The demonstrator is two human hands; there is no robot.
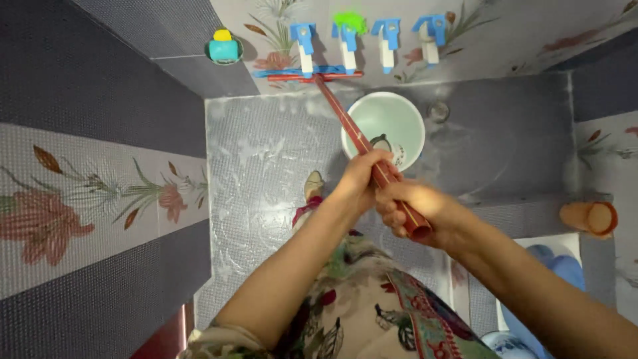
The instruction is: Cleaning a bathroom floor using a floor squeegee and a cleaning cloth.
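A red long-handled floor wiper [345, 116] reaches from my hands to the far wall, its blue-edged blade [309, 74] lying along the base of the wall on the wet grey tiled floor [259, 173]. My left hand [364, 174] grips the handle higher up. My right hand [412, 211] is closed around the handle's end, just behind the left hand. One foot in a sandal [312, 189] shows below my left hand.
A pale green bucket [384, 126] with a small mug inside stands under the handle. Several blue-and-white wall clips [387, 41] hang on the flowered far wall. A teal holder [224, 46] sits at the left corner. An orange cup [590, 218] rests at right.
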